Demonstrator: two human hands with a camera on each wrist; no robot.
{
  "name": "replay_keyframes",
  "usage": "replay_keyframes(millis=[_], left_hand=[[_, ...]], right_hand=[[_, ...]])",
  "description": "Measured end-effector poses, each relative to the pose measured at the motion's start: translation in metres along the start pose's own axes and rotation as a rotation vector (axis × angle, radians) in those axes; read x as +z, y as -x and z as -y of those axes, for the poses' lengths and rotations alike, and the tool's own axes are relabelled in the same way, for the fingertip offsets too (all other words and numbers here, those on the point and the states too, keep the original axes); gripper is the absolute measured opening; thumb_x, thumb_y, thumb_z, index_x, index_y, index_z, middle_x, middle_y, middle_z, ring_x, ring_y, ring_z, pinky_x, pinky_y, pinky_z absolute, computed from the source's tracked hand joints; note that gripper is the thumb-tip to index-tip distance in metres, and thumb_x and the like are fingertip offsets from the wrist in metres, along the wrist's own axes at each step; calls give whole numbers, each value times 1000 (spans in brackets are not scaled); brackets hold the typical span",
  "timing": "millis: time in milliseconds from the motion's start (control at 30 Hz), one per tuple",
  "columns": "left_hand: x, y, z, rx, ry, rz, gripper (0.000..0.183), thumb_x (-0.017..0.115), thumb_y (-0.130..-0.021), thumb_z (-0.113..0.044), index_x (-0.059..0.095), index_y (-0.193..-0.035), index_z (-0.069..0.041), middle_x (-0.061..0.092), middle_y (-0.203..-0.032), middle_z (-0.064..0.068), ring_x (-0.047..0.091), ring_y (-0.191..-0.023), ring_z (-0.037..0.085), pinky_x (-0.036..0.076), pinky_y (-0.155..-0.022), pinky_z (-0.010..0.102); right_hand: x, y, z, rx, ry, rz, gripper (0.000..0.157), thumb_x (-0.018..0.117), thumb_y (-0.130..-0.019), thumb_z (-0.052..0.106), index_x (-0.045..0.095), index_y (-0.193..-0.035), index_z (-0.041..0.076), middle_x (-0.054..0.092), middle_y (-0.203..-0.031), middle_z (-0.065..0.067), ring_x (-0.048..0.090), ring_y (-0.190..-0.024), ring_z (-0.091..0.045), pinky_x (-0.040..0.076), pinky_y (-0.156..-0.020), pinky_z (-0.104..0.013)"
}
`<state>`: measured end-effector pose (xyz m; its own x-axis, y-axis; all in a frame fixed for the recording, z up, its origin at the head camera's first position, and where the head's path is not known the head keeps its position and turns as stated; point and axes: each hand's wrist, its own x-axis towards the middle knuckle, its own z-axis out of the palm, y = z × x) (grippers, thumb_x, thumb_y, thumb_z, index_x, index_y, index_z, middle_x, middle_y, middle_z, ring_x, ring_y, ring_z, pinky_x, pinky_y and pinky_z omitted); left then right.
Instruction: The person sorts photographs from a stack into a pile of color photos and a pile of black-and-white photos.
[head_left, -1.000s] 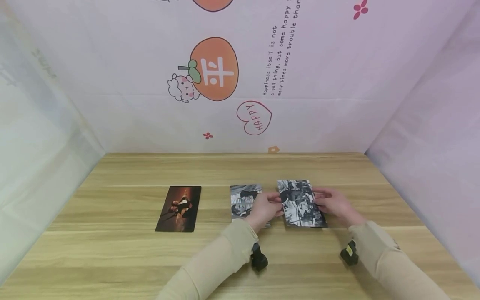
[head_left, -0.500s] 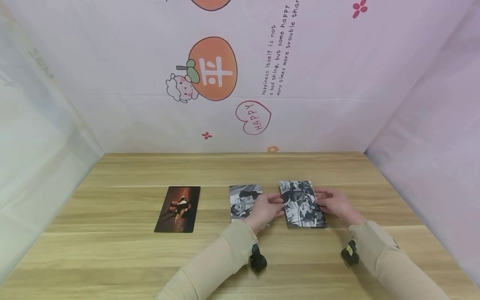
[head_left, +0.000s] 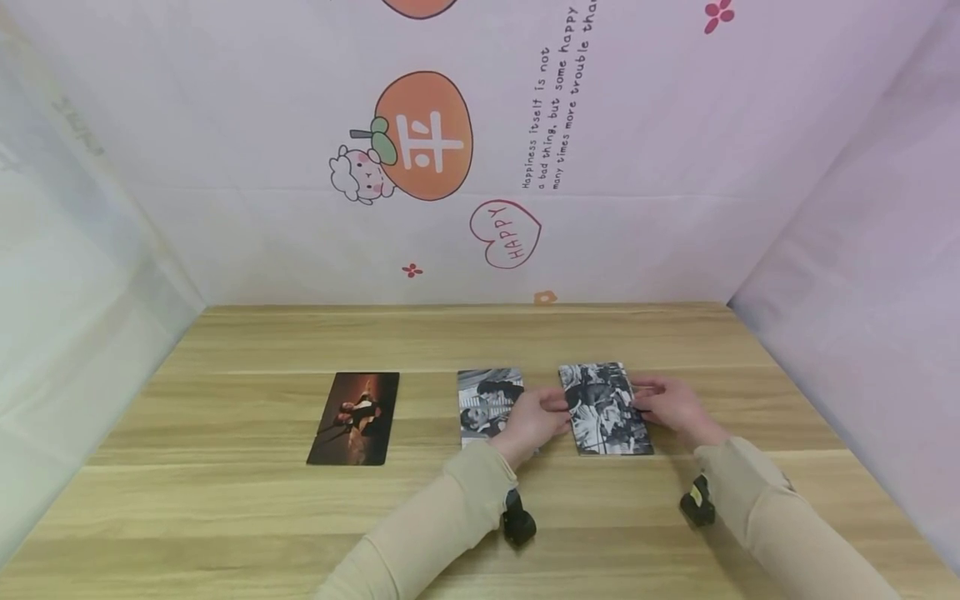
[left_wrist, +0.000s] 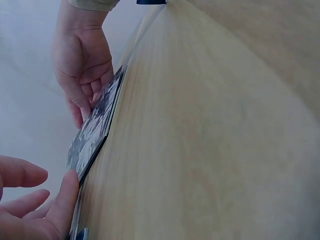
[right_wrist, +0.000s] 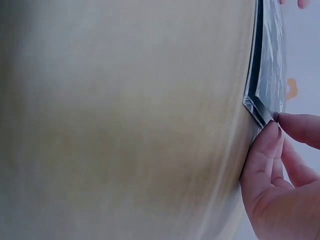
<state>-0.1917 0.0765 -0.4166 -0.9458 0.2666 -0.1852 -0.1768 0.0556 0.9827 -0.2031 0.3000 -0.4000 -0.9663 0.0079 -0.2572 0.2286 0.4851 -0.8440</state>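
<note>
A stack of black-and-white photo cards (head_left: pixel 606 408) lies on the right half of the table, between both hands. In the right wrist view the cards (right_wrist: pixel 272 55) show as layers with slightly offset edges. My left hand (head_left: pixel 536 421) touches the left edge; in the left wrist view one fingertip meets the stack (left_wrist: pixel 95 135) while other fingers stay apart from it. At the right edge my right hand (head_left: pixel 672 408) pinches the cards with thumb and fingertip. Another black-and-white photo card (head_left: pixel 483 404) lies partly hidden under my left hand and wrist.
A colour photo card (head_left: pixel 356 418), dark with two figures, lies farther left on the wooden table (head_left: pixel 225 500). Black wrist cameras (head_left: pixel 517 521) hang below both sleeves. A white printed cloth (head_left: pixel 637 150) encloses the back and sides.
The top card of the right stack has slid slightly right, covering the dark corner that stuck out beneath it. My left hand has followed a little to the right; the other cards stay put.
</note>
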Motion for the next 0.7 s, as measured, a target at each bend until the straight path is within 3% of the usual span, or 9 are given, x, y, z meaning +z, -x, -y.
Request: replay_keyframes(millis=[267, 700], left_hand=[[0, 0, 0, -5, 23, 7, 43, 55, -87, 9, 50, -129, 7, 59, -121, 24, 65, -102, 28, 57, -80, 26], [-2, 1, -1, 25, 3, 26, 43, 56, -86, 7, 50, -129, 8, 60, -121, 24, 66, -100, 28, 57, -81, 26]], right_hand=[[2, -3, -2, 1, 10, -13, 50, 54, -89, -1, 37, -134, -16, 49, -126, -36, 59, -83, -5, 57, -78, -25], [1, 3, 2, 4, 25, -2, 52, 53, -92, 5, 34, -136, -16, 44, -132, -37, 60, -106, -25, 53, -93, -37]])
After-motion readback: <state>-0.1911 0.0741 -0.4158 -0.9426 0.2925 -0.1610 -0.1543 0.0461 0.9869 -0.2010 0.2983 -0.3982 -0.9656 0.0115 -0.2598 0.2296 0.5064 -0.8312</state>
